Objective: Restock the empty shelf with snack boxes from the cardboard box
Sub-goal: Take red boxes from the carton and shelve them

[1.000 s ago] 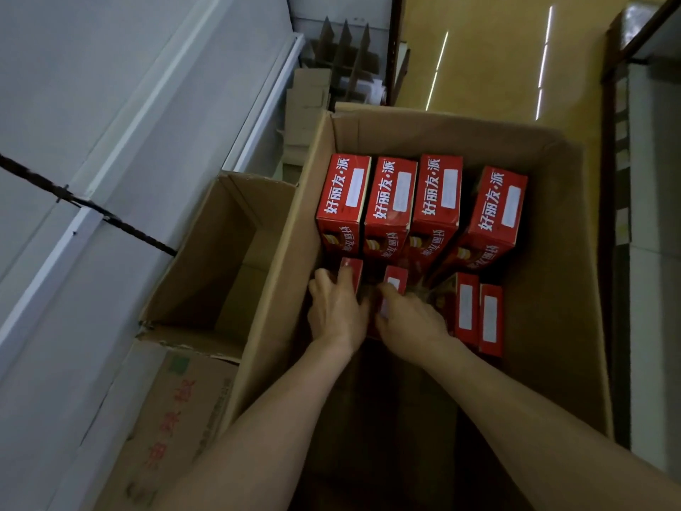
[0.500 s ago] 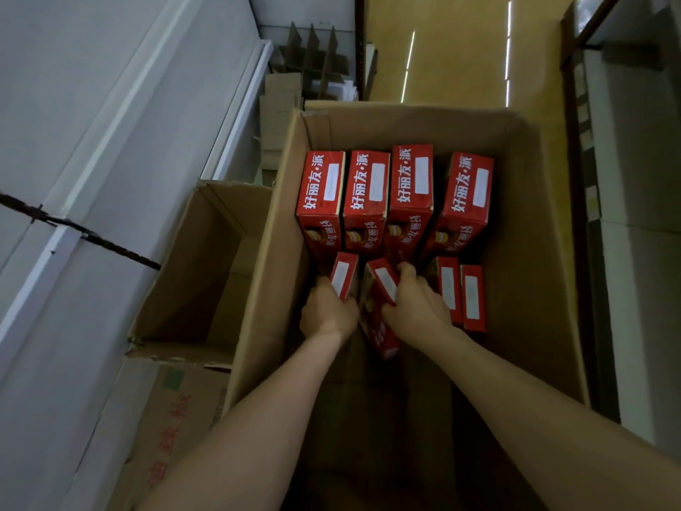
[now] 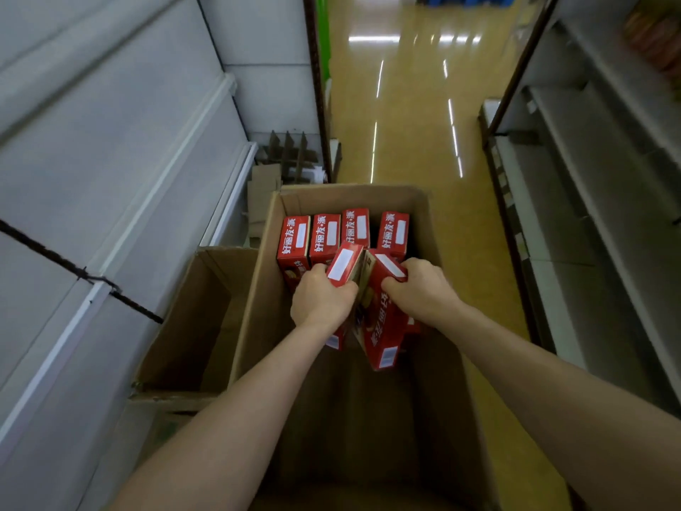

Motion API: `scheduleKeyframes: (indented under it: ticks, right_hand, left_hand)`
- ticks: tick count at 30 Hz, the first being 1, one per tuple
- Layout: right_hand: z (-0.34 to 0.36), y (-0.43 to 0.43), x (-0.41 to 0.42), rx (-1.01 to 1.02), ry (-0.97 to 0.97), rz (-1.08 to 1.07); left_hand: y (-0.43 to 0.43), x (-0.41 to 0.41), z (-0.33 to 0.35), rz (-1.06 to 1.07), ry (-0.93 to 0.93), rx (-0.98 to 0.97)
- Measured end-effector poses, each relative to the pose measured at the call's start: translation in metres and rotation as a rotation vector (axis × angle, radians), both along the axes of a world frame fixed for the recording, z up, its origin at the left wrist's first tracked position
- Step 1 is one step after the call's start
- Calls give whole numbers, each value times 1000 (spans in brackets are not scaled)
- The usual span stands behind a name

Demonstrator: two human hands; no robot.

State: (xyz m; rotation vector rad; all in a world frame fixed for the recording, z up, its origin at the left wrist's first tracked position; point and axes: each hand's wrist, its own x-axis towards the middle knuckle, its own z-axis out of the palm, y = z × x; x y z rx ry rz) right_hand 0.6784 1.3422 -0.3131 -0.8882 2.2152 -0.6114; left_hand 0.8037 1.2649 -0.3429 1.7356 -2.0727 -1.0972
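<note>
Shelving (image 3: 110,160) on the left, white and bare in what shows, carries no snack boxes, so the restocking looks hardly begun. Beside it stands a smaller open carton (image 3: 191,326) with nothing visible inside. Next comes the large cardboard box (image 3: 254,296), with a row of four red snack boxes (image 3: 324,237) upright at its far end. In front of that row the left hand (image 3: 320,302) is wrapped round a tilted snack box (image 3: 344,265), and the right hand (image 3: 423,289) clasps a second snack box (image 3: 383,326) leaning against the first. Both have yet to reach the shelf, and the row waits, perhaps with more hidden under the hands.
</note>
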Motion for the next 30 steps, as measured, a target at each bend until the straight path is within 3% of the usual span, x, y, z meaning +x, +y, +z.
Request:
scheduleKeyframes:
  ticks: [11, 15, 24, 30]
  right_hand:
    - [154, 158, -28, -290, 125, -213]
    - [200, 218, -32, -428, 141, -303]
    - [273, 318, -54, -592, 149, -508]
    - [308, 367, -64, -599, 262, -548]
  left_hand:
    - [115, -37, 158, -91, 349, -254]
    - [153, -50, 203, -116, 492, -257]
    - [219, -91, 273, -306, 820, 74]
    - [246, -141, 301, -558, 823, 255]
